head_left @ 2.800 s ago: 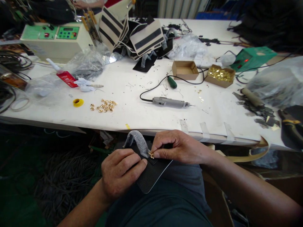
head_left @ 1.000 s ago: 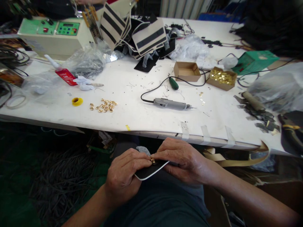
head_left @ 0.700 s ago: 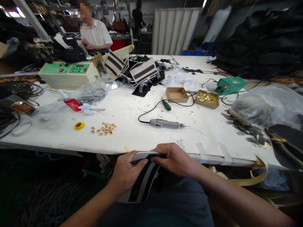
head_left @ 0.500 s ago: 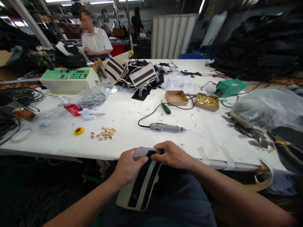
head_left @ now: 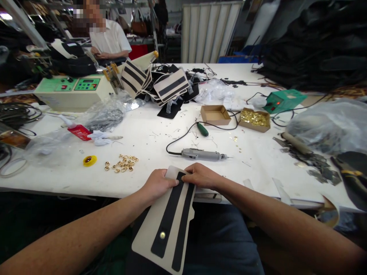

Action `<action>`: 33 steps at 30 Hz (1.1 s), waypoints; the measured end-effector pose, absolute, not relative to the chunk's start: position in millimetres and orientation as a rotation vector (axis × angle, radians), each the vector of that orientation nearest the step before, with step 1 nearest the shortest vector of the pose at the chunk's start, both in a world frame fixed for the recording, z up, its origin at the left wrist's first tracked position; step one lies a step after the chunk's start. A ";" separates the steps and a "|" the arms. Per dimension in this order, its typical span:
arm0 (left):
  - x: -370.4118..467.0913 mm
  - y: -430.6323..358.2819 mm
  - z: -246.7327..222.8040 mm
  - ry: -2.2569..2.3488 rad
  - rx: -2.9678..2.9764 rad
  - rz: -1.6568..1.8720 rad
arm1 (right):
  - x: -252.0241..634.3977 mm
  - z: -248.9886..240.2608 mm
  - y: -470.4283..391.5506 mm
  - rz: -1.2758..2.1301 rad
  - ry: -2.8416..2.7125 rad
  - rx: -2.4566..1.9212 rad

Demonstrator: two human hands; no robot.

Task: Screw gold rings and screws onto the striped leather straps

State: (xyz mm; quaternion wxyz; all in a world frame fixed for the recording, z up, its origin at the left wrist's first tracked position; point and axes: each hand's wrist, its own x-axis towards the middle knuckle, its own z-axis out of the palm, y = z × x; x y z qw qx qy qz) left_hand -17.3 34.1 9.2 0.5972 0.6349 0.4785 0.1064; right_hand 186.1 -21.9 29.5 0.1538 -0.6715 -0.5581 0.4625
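Between my hands is a beige panel [head_left: 173,214] with two black strips, tilted over my lap at the table's front edge. A round gold stud shows near the lower end of one strip. My left hand [head_left: 160,184] grips the panel's upper left edge, its thumb on the black strip. At the upper right, my right hand [head_left: 202,175] pinches the panel with its thumb close to the left one. The fingers underneath are hidden. Just beyond lies a grey electric screwdriver [head_left: 202,154] with its cable running back. Gold rings [head_left: 124,163] lie to the left on the table.
Behind the screwdriver are a green-handled tool [head_left: 202,129], a cardboard box [head_left: 215,115] and a box of gold pieces [head_left: 254,119]. Striped panels [head_left: 170,86] are piled at the back. A control box [head_left: 76,91] stands left, a green power unit [head_left: 283,101] right. A person sits across.
The panel has come up a little and tilted, so more of it and its gold stud show. Both hands keep their hold. The view has tipped slightly downward.
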 end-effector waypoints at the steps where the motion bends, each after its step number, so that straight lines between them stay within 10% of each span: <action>1: -16.0 35.5 9.3 1.121 1.483 0.229 | 184.9 30.5 -21.2 1.310 -1.609 -1.947; 24: -5.0 55.7 15.2 1.158 1.827 0.072 | 171.3 39.1 -14.6 1.191 -1.558 -2.188; 33: -28.9 30.7 -14.1 0.761 2.470 0.786 | 173.6 35.6 -12.9 1.223 -1.555 -2.154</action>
